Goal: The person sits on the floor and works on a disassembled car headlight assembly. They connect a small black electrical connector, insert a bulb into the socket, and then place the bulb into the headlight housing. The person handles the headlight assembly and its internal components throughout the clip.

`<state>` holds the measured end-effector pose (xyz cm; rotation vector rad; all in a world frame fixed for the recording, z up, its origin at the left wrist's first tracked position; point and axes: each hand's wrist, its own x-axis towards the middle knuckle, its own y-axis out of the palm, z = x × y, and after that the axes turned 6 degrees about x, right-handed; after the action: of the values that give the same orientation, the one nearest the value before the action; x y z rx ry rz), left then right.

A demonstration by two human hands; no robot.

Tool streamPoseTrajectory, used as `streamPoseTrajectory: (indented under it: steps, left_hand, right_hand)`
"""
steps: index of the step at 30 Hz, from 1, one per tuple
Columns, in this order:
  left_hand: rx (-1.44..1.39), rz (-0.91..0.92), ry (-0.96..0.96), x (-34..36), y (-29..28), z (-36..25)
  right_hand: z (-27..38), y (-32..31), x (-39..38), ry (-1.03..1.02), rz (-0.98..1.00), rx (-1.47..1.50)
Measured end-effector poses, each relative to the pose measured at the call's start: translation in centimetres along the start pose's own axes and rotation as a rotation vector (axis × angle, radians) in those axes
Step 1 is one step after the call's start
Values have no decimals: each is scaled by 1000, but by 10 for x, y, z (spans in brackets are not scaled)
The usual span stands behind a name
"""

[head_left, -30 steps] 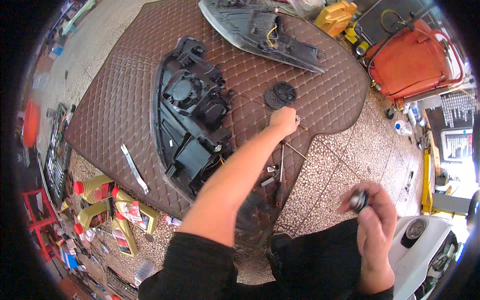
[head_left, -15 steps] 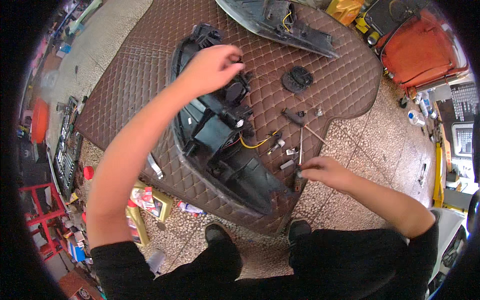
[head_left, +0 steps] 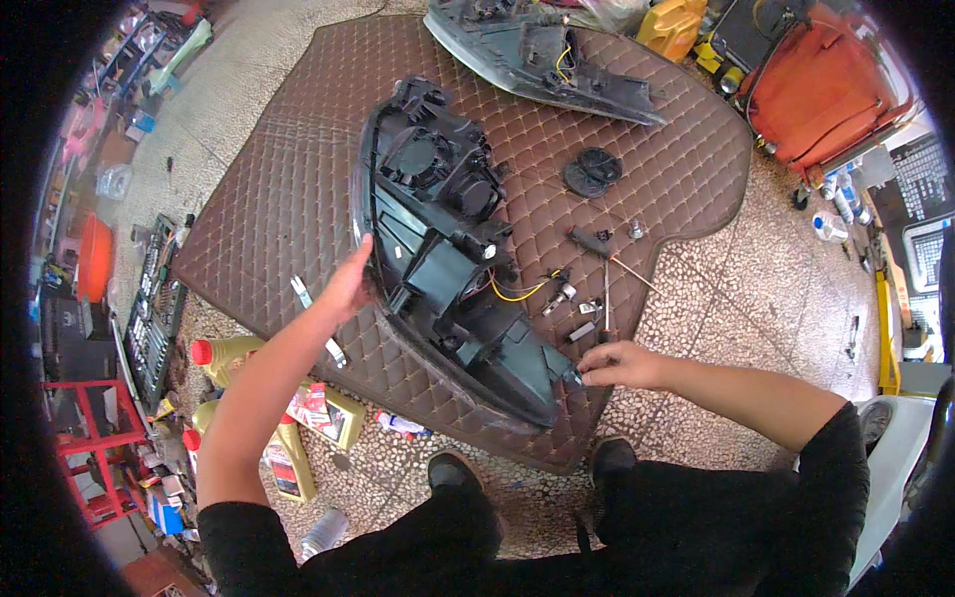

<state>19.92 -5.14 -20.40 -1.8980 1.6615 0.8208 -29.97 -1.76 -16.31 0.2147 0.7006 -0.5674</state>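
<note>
A car headlight housing [head_left: 433,264] lies back side up on a brown quilted mat, its round openings at the far end. At its left rim is my left hand [head_left: 350,286], closed on the edge, thumb up and fingers partly hidden beneath. My right hand [head_left: 622,365] pinches the narrow near tip of the housing. From the housing's right side runs a yellow wire [head_left: 517,297] with a connector. Beside that lie a small bulb [head_left: 559,298] and a grey block [head_left: 582,330]. A dark-handled screwdriver [head_left: 592,242] and a round black cap [head_left: 593,172] lie farther off.
Another headlight [head_left: 547,70] lies at the mat's far edge. Gold bottles [head_left: 288,460] and a socket set [head_left: 154,308] stand on the left. An orange-red seat [head_left: 816,90] is at the far right. My shoes are at the mat's near edge.
My left hand has come down from over the housing's far end to its left rim. My right hand has moved from the mat's right edge onto the near tip. The view has shifted slightly.
</note>
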Motion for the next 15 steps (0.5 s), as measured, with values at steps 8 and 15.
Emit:
streamPoseTrajectory:
  steps: [8, 15]
  left_hand:
    - [-193, 34, 22, 0, 11, 20]
    - [-196, 113, 104, -6, 11, 40]
  right_hand:
    - [-1, -3, 24, 66, 124, 133]
    - [-11, 4, 30, 200, 217, 181]
